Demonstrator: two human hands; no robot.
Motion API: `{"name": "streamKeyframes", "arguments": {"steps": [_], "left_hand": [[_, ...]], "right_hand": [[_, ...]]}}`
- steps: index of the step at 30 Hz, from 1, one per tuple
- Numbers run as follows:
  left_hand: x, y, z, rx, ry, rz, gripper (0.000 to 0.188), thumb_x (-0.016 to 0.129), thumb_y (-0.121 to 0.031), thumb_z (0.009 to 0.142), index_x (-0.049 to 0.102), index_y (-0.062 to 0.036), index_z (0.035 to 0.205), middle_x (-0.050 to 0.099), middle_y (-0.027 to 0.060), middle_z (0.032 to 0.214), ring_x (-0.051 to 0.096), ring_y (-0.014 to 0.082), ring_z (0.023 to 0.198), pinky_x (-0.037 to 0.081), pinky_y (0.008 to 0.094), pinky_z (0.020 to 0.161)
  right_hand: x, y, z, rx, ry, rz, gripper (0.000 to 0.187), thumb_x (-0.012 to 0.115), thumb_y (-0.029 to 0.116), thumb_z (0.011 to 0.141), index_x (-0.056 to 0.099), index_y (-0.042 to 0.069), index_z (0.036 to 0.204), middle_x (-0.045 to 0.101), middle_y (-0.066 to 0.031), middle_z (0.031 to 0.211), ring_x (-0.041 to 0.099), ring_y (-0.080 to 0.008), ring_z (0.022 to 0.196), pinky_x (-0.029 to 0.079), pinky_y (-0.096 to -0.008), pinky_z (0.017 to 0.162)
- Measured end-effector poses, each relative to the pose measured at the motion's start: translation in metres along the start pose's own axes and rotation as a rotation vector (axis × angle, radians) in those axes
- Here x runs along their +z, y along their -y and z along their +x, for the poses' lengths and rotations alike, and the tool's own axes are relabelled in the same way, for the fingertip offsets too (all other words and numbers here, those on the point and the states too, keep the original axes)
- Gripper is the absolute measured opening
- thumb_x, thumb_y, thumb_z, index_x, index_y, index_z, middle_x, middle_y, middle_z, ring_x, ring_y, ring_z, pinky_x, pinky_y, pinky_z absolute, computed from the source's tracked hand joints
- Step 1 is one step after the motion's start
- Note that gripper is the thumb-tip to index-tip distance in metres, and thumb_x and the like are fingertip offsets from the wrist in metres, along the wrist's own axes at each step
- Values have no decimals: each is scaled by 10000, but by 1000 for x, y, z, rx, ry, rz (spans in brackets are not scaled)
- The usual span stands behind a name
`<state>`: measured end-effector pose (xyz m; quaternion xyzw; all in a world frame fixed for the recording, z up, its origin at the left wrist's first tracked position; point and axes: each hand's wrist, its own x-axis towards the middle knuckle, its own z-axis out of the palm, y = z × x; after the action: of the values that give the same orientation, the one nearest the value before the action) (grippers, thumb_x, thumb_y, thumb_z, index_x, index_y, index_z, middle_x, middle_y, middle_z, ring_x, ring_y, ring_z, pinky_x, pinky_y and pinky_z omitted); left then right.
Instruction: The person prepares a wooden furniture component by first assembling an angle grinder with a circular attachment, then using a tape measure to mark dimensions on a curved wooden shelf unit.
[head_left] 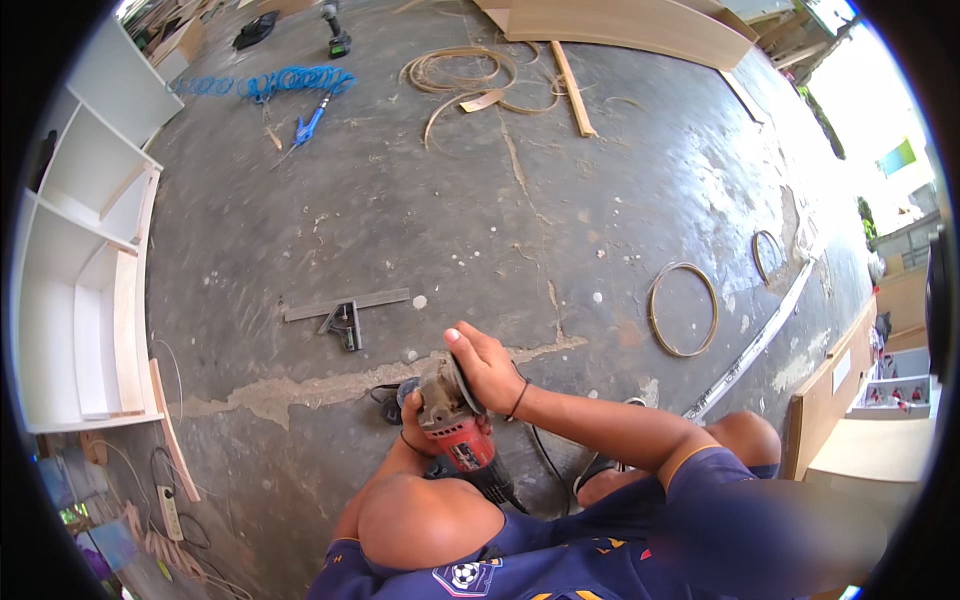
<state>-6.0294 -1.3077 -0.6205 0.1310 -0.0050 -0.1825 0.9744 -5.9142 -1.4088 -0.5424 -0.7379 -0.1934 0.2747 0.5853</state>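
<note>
An angle grinder (pixel 462 440) with a red body and a worn metal head is held up in front of my knees. My left hand (pixel 415 428) is closed around it from the left, just below the head, with most of its fingers hidden behind the tool. My right hand (pixel 487 375) grips the disc (pixel 462 382) at the head's right side, thumb upward; its other fingers are partly out of sight. A black power cord (pixel 548 455) runs beside the grinder. Beyond my hands, a combination square (pixel 347 308) lies on the concrete floor.
White cabinets (pixel 85 300) stand along the left. Coiled edging strips (pixel 460 72), a wooden batten (pixel 572 90) and a blue air hose (pixel 300 80) with a blow gun (pixel 312 122) lie farther off. A strip ring (pixel 684 309) is at right. A power strip (pixel 170 512) lies lower left.
</note>
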Motion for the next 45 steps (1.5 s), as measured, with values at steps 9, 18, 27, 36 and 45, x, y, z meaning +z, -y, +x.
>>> {"name": "streamKeyframes", "arguments": {"steps": [9,18,27,36,45], "left_hand": [[1,6,8,22,51,24,850,451,-763,673,462,-72,1167,576,170,871,575,330,811,453,449,742],[-6,4,9,54,94,99,860,386,-818,629,503,-106,1097,579,172,812,583,310,745,465,423,680],[-10,10,14,17,65,122,869,386,-817,625,519,-78,1062,581,169,801,581,307,732,466,417,668],[-2,4,12,-61,42,104,874,407,-802,627,558,-7,956,589,174,792,586,303,716,472,402,657],[5,3,8,-52,1,32,870,396,-806,651,570,-7,947,600,160,807,600,287,743,487,396,679]], "right_hand": [[-35,9,14,-739,285,-313,356,522,358,848,565,14,928,548,-168,916,536,-356,864,450,-411,736],[-32,9,18,-1043,342,-252,382,554,422,840,544,54,941,513,-132,925,507,-318,869,439,-405,722],[-20,14,20,-1046,295,-162,365,612,378,767,461,68,648,456,-96,714,460,-275,623,399,-363,518],[-16,3,19,-869,197,-141,226,585,216,658,447,40,625,437,-110,637,444,-278,566,379,-367,505],[-8,-5,17,-763,173,-50,240,582,208,648,409,45,615,419,-96,614,421,-245,520,342,-333,475]]}}
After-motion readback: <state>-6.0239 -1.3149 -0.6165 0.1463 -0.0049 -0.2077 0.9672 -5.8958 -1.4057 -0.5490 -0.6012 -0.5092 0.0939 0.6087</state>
